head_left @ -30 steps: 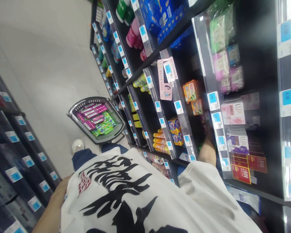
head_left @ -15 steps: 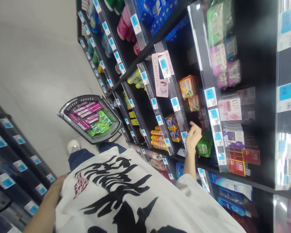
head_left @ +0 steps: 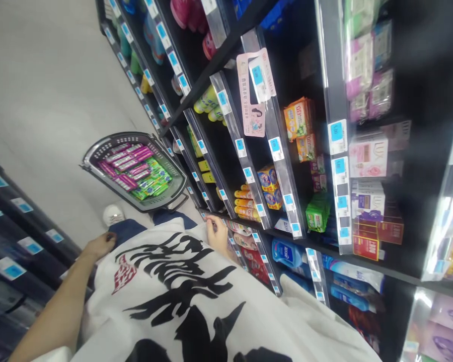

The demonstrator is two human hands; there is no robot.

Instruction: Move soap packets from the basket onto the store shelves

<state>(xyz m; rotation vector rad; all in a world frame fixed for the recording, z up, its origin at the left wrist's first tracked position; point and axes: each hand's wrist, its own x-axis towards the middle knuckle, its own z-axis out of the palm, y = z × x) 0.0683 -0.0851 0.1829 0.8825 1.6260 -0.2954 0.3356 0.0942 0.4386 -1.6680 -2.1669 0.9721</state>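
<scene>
My left hand [head_left: 101, 245] hangs beside my dark blue trouser leg, fingers loosely curled and nothing visible in them. In front of my shirt is my right hand [head_left: 216, 232], its fingers bent in toward the thumb and no object showing. It is close to the lower shelf edge with price tags. Beyond both hands a grey shopping basket [head_left: 156, 201] rests on the floor by my feet. Inside lie several pink-purple packs [head_left: 130, 163] and several green packs [head_left: 154, 181]. Green wrapped packs [head_left: 317, 213] stand on the shelf at the right.
Shelves fill the right side, with orange soap packs [head_left: 297, 119], LUX boxes [head_left: 369, 157], yellow-orange bottles [head_left: 246, 203] and a blue bottle [head_left: 287, 253]. A pink promotional sign [head_left: 252, 95] juts from one shelf edge. Another tagged shelf [head_left: 13, 241] stands at left. Grey floor [head_left: 49, 90] lies between.
My right hand has drawn back from the shelf near the green packs, moving left to the front of my body. My left hand has come forward into view beside my leg.
</scene>
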